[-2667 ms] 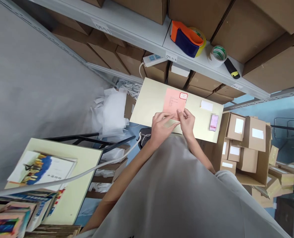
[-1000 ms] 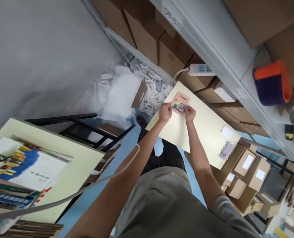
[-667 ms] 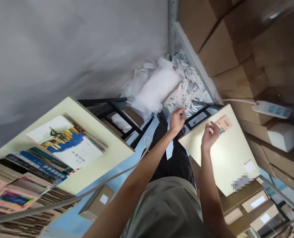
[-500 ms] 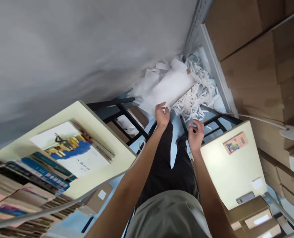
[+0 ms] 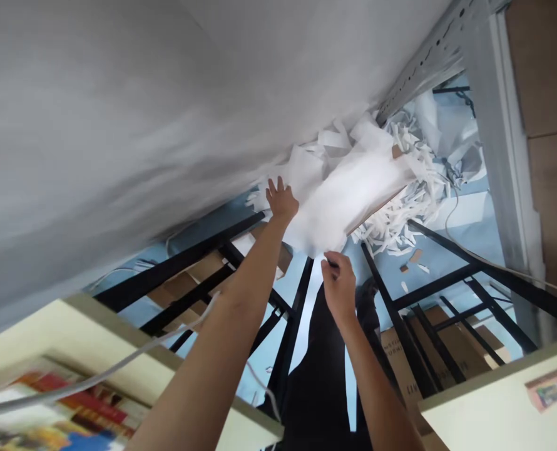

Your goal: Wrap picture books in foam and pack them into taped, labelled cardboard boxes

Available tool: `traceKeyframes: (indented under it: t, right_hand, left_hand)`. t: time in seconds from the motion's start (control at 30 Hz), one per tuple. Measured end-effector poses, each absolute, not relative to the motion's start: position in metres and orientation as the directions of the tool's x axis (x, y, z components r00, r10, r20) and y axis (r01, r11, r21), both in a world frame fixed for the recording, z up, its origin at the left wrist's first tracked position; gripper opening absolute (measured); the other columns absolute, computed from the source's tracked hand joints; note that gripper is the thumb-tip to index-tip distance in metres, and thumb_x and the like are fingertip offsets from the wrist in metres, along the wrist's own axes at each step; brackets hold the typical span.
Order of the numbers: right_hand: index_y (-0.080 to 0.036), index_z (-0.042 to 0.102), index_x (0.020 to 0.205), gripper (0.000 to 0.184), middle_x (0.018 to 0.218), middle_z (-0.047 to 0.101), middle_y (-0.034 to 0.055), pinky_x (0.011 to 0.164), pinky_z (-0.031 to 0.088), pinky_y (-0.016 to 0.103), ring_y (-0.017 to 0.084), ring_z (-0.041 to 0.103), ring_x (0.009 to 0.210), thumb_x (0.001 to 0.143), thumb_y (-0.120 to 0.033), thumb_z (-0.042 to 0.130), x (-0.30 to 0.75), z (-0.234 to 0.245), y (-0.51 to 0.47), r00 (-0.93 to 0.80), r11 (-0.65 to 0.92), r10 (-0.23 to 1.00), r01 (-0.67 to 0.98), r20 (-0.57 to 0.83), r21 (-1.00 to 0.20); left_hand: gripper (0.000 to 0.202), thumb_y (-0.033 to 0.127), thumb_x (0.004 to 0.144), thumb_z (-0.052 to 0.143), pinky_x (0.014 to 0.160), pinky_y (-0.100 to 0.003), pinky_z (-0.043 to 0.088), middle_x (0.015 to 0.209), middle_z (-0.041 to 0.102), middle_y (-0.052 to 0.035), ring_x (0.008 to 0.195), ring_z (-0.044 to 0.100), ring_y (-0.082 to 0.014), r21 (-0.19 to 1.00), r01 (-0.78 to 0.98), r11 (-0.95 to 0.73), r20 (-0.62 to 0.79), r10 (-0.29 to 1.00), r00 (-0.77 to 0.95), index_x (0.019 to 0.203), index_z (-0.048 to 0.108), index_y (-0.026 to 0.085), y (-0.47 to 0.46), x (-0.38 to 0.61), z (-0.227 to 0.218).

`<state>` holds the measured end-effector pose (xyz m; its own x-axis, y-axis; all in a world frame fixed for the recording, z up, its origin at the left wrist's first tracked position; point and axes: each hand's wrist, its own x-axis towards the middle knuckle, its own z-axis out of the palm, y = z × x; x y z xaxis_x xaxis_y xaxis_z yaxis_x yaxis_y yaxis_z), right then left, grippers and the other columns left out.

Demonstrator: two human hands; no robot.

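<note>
My left hand (image 5: 282, 200) reaches out with spread fingers over the left side of a heap of white paper (image 5: 306, 166). It is at the sheets there; whether it presses on them I cannot tell. A long white bundle (image 5: 353, 188), like a paper-wrapped or filled bag, lies slanted across the heap. My right hand (image 5: 340, 285) is at its near end, fingers loosely bent, a gap showing between thumb and forefinger. No held thing shows in that hand. Shredded paper strips (image 5: 395, 216) spill out right of the bundle.
Black metal table legs (image 5: 198, 257) stand left and right of my legs. Pale tabletops flank me; books (image 5: 67, 407) lie on the left one. A white cable (image 5: 119, 373) crosses there. Cardboard boxes (image 5: 435, 351) stand below on the right, beside a grey post (image 5: 499, 156).
The view has moved forward and lower toward the paper heap. My left hand has shifted left and spread its fingers; my right hand has come in to the bundle's near end.
</note>
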<state>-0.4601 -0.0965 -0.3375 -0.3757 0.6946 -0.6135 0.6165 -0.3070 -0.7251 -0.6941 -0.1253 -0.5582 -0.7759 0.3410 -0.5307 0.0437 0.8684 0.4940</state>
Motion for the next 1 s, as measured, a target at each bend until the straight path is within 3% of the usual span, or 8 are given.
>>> traceKeyframes:
  t: [0.17, 0.27, 0.37, 0.57, 0.67, 0.77, 0.9, 1.0]
  right_hand:
    - [-0.025, 0.083, 0.116, 0.032, 0.127, 0.08, 0.0134, 0.094, 0.073, 0.044, 0.03, 0.079, 0.115, 0.103, -0.05, 0.069, -0.443, -0.345, -0.112, -0.315, -0.346, 0.666, 0.673, -0.676, -0.654]
    - [-0.023, 0.082, 0.116, 0.038, 0.124, 0.081, 0.0143, 0.097, 0.073, 0.045, 0.03, 0.08, 0.116, 0.1, -0.056, 0.072, -0.456, -0.344, -0.101, -0.301, -0.383, 0.667, 0.646, -0.682, -0.66]
    - [-0.024, 0.078, 0.124, 0.048, 0.136, 0.081, 0.0149, 0.108, 0.07, 0.047, 0.031, 0.078, 0.13, 0.097, -0.063, 0.078, -0.486, -0.34, -0.081, -0.335, -0.447, 0.649, 0.558, -0.683, -0.699]
    - [-0.025, 0.069, 0.131, 0.068, 0.148, 0.079, 0.0156, 0.105, 0.072, 0.047, 0.031, 0.082, 0.129, 0.088, -0.074, 0.087, -0.519, -0.317, -0.04, -0.307, -0.784, 0.441, 0.325, -0.843, -0.529]
    - [-0.022, 0.074, 0.122, 0.06, 0.132, 0.085, 0.011, 0.108, 0.069, 0.043, 0.028, 0.083, 0.123, 0.086, -0.067, 0.09, -0.51, -0.292, -0.031, -0.339, -0.766, 0.533, 0.197, -0.776, -0.612]
    - [-0.02, 0.078, 0.114, 0.057, 0.115, 0.088, 0.0091, 0.105, 0.068, 0.042, 0.029, 0.083, 0.117, 0.084, -0.066, 0.091, -0.488, -0.259, -0.027, -0.222, -0.706, 0.667, 0.116, -0.711, -0.699]
    - [-0.02, 0.082, 0.108, 0.056, 0.108, 0.088, 0.0085, 0.102, 0.067, 0.044, 0.03, 0.082, 0.111, 0.086, -0.071, 0.088, -0.432, -0.204, -0.02, -0.125, -0.618, 0.764, 0.138, -0.632, -0.774]
    - [-0.021, 0.084, 0.104, 0.053, 0.105, 0.088, 0.0072, 0.095, 0.067, 0.042, 0.03, 0.082, 0.106, 0.09, -0.072, 0.085, -0.367, -0.159, -0.016, -0.1, -0.518, 0.828, 0.239, -0.552, -0.821]
  left_hand:
    - [0.034, 0.024, 0.1, 0.063, 0.138, -0.067, 0.027, 0.143, 0.074, -0.0278, 0.155, 0.055, -0.0443, 0.481, -0.042, 0.876, -0.461, 0.212, -0.862, 0.127, 0.08, 0.012, -0.126, -0.699, -0.543]
    - [0.025, 0.027, 0.105, 0.062, 0.132, -0.061, 0.04, 0.129, 0.079, -0.0225, 0.14, 0.066, -0.0407, 0.569, -0.132, 0.811, -0.299, 0.055, -0.953, 0.117, 0.081, 0.015, -0.115, -0.68, -0.5]
    - [0.019, 0.031, 0.105, 0.067, 0.128, -0.054, 0.048, 0.123, 0.081, -0.0156, 0.133, 0.072, -0.0352, 0.68, -0.149, 0.718, -0.238, 0.025, -0.971, 0.111, 0.081, 0.019, -0.098, -0.652, -0.439]
    - [0.037, 0.05, 0.108, 0.066, 0.115, -0.043, 0.06, 0.125, 0.084, -0.0089, 0.128, 0.077, -0.0288, 0.801, -0.509, 0.314, -0.538, 0.007, -0.843, 0.122, 0.084, 0.02, -0.088, -0.57, -0.318]
    - [0.033, 0.048, 0.099, 0.076, 0.119, -0.043, 0.059, 0.124, 0.086, -0.0092, 0.128, 0.078, -0.0295, 0.784, -0.584, 0.212, -0.604, 0.041, -0.796, 0.115, 0.086, 0.021, -0.097, -0.528, -0.269]
    - [0.037, 0.049, 0.095, 0.083, 0.122, -0.044, 0.057, 0.128, 0.085, -0.0107, 0.13, 0.078, -0.0305, 0.795, -0.572, 0.204, -0.599, 0.109, -0.794, 0.119, 0.087, 0.021, -0.108, -0.494, -0.229]
    - [0.081, 0.052, 0.089, 0.094, 0.121, -0.045, 0.059, 0.132, 0.083, -0.0119, 0.132, 0.078, -0.0297, 0.792, -0.593, 0.143, -0.61, 0.172, -0.773, 0.16, 0.065, 0.026, -0.114, -0.462, -0.194]
    - [0.092, 0.053, 0.082, 0.101, 0.124, -0.045, 0.058, 0.143, 0.079, -0.0143, 0.14, 0.075, -0.0301, 0.764, -0.639, 0.089, -0.643, 0.196, -0.741, 0.161, 0.061, 0.027, -0.105, -0.441, -0.179]
